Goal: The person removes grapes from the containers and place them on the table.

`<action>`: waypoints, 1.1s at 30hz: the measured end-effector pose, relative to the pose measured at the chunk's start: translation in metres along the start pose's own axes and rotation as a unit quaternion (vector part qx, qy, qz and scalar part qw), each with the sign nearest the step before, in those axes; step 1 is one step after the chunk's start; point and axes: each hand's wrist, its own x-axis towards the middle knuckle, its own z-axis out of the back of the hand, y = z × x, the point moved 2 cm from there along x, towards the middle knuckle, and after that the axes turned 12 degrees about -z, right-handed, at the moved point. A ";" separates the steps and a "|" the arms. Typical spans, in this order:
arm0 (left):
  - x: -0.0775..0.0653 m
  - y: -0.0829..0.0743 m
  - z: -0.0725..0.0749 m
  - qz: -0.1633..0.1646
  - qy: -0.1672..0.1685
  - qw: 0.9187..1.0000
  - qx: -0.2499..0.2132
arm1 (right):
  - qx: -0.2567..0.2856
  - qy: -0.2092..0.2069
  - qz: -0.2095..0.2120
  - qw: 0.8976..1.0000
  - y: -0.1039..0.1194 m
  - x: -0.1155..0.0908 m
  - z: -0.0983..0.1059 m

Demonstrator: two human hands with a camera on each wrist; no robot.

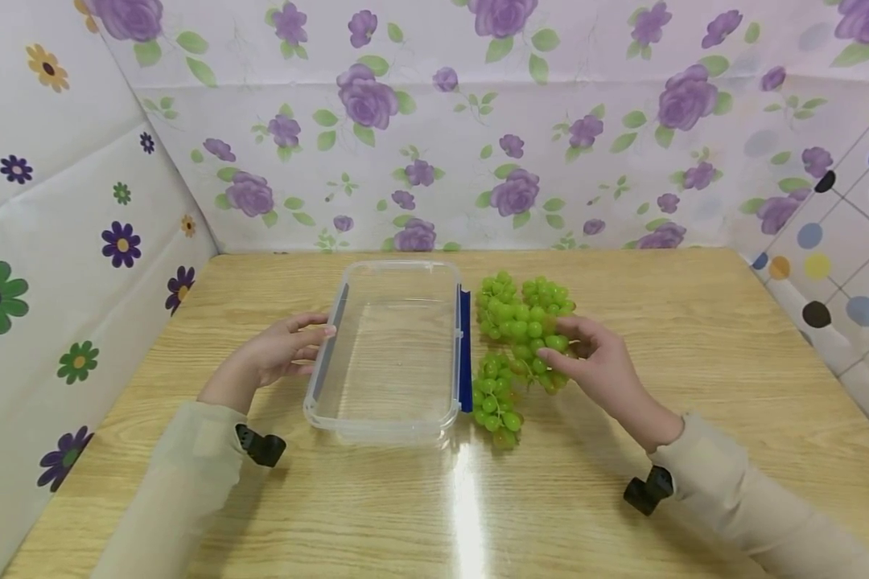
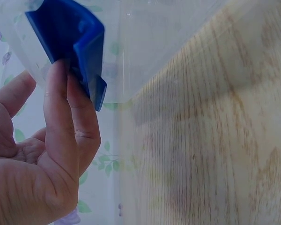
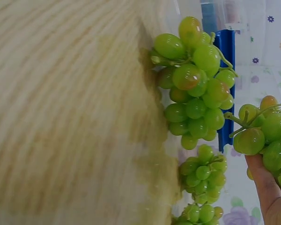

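Observation:
A clear rectangular plastic container point(image 1: 387, 423) stands without a lid on the wooden table, a blue side clip point(image 1: 466, 354) hanging along its right side. My left hand point(image 1: 278, 351) holds its left edge, thumb at the rim; in the left wrist view two fingers touch the other blue clip point(image 2: 75, 35). To the right of the container, my right hand point(image 1: 603, 362) holds a bunch of green grapes point(image 3: 271, 136) by its side, raised off the table. Another grape bunch point(image 1: 494, 398) lies closer to me, and further grape bunches point(image 1: 546, 293) lie behind.
The wooden table point(image 1: 376, 515) reaches back to a wall covering point(image 1: 434, 161) with purple flowers. Patterned sheets point(image 1: 36, 209) stand along the left and right sides. A black wrist camera point(image 1: 261, 446) sits on each sleeve.

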 end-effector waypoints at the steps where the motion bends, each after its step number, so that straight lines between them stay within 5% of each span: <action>1: 0.000 0.000 0.000 0.000 0.000 1.000 -0.002 | 0.000 0.001 -0.001 1.000 -0.001 -0.001 0.000; 33: 0.000 -0.001 -0.001 0.000 -0.005 1.000 -0.003 | -0.005 0.012 -0.051 0.999 -0.036 -0.019 0.006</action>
